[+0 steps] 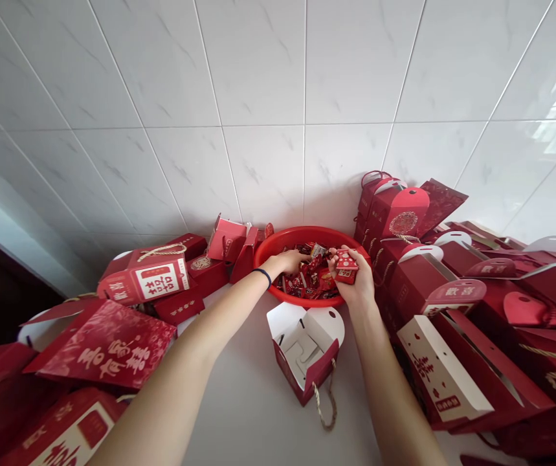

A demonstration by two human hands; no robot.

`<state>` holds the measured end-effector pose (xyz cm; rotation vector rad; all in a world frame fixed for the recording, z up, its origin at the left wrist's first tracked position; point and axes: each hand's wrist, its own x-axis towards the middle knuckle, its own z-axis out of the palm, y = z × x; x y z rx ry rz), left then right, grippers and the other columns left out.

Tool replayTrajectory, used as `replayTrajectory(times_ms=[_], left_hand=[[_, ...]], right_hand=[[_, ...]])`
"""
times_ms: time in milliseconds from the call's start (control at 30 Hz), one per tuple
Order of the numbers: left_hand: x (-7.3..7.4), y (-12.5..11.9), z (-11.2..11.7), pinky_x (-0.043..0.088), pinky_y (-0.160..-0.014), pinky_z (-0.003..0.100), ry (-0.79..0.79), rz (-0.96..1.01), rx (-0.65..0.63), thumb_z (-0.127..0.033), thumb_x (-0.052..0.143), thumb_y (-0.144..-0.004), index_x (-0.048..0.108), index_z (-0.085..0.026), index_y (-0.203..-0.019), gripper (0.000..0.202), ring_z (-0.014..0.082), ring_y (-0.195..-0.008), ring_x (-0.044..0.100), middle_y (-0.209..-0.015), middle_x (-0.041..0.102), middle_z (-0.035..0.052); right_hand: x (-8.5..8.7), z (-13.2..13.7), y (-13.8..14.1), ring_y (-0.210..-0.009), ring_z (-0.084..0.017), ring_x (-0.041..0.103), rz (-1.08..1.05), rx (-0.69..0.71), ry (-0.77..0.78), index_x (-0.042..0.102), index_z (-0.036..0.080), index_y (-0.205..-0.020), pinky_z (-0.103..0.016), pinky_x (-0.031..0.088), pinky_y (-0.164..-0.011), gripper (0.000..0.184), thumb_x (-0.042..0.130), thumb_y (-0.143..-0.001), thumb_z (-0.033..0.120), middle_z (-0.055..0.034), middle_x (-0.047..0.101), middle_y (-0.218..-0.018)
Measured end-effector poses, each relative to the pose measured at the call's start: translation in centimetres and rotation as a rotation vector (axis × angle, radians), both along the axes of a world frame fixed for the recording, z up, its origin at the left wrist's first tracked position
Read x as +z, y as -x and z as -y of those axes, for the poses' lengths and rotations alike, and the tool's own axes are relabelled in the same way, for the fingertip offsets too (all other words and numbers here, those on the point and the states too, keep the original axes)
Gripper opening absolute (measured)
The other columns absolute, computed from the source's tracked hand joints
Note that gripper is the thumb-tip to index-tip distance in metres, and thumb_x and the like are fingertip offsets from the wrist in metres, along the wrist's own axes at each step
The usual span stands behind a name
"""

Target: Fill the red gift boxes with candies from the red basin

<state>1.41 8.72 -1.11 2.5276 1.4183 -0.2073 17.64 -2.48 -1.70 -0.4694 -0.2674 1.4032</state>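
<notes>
A red plastic basin (270, 241) against the wall holds a heap of wrapped candies (301, 283), mostly red and dark. My left hand (289, 261) reaches over its left rim, fingers drawn together among the candies. What those fingertips grip, if anything, is too small to make out. At the basin's right side, my right hand (359, 279) is closed around small red packets with white patterns (346, 264), held palm up. Between my forearms, in front of the basin, stands an open red gift box (301, 362) with white inner flaps and a rope handle.
Red gift boxes (146, 278) are piled on the left, with a flowered one (107, 346) nearer me. Many more boxes (418, 275) crowd the right side, some stacked by the basin. A white tiled wall (263, 168) rises behind the grey tabletop (243, 401).
</notes>
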Motion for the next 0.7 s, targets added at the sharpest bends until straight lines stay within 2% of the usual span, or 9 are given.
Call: replayTrajectory(times_ms=[200,267,367,500,600,700], left_hand=[[0.0,0.5,-0.4,0.051,-0.1,0.031,0.011,-0.018,0.002,-0.025,0.079,-0.072,0.053,-0.034,-0.146,0.079,0.0311,-0.132,0.059,-0.149,0.059,0.0071],[0.0,0.8,-0.4,0.053,-0.096,0.031,0.015,-0.021,0.008,-0.027,0.079,-0.073,0.06,-0.029,-0.14,0.07,0.031,-0.124,0.064,-0.142,0.064,0.009],[0.1,1.0,-0.2,0.055,-0.087,0.029,0.029,-0.019,0.016,-0.025,0.077,-0.074,0.073,-0.025,-0.119,0.046,0.0282,-0.107,0.071,-0.121,0.075,0.0081],[0.0,1.0,0.0,0.054,-0.081,0.025,0.025,0.043,0.028,-0.021,0.076,-0.077,0.078,-0.021,-0.101,0.024,0.0233,-0.095,0.072,-0.101,0.078,0.0046],[-0.1,0.9,0.2,0.057,-0.083,0.03,-0.001,0.129,0.061,-0.024,0.068,-0.091,0.074,-0.017,-0.107,0.018,0.0207,-0.093,0.071,-0.105,0.076,0.0055],[-0.1,0.9,0.1,0.059,-0.088,0.04,-0.049,0.196,0.116,-0.034,0.061,-0.099,0.066,-0.017,-0.121,0.028,0.0216,-0.102,0.068,-0.121,0.068,0.0089]], right_hand=[[0.0,0.0,-0.1,-0.063,-0.009,0.062,-0.005,0.022,-0.02,0.061,0.016,-0.085,-0.018,0.058,-0.059,0.005,0.065,-0.082,0.016,-0.0048,0.069,-0.081],[0.1,0.0,0.0,-0.063,-0.009,0.062,-0.014,0.025,-0.016,0.061,0.016,-0.086,-0.018,0.058,-0.059,0.003,0.061,-0.084,0.015,-0.0055,0.069,-0.08],[0.1,0.1,0.0,-0.062,-0.009,0.062,-0.025,0.029,-0.015,0.061,0.016,-0.087,-0.018,0.058,-0.059,0.004,0.059,-0.084,0.014,-0.0052,0.069,-0.079],[0.0,0.0,-0.1,-0.063,-0.01,0.063,-0.028,0.04,-0.027,0.061,0.017,-0.087,-0.018,0.057,-0.058,0.007,0.064,-0.081,0.015,-0.0042,0.069,-0.08],[0.0,0.0,-0.1,-0.062,-0.009,0.062,-0.034,0.042,-0.028,0.06,0.017,-0.087,-0.018,0.057,-0.057,0.008,0.064,-0.081,0.015,-0.0038,0.068,-0.079],[0.2,0.1,0.0,-0.062,-0.009,0.062,-0.038,0.039,-0.02,0.059,0.017,-0.088,-0.019,0.057,-0.057,0.007,0.062,-0.082,0.015,-0.0043,0.068,-0.079]])
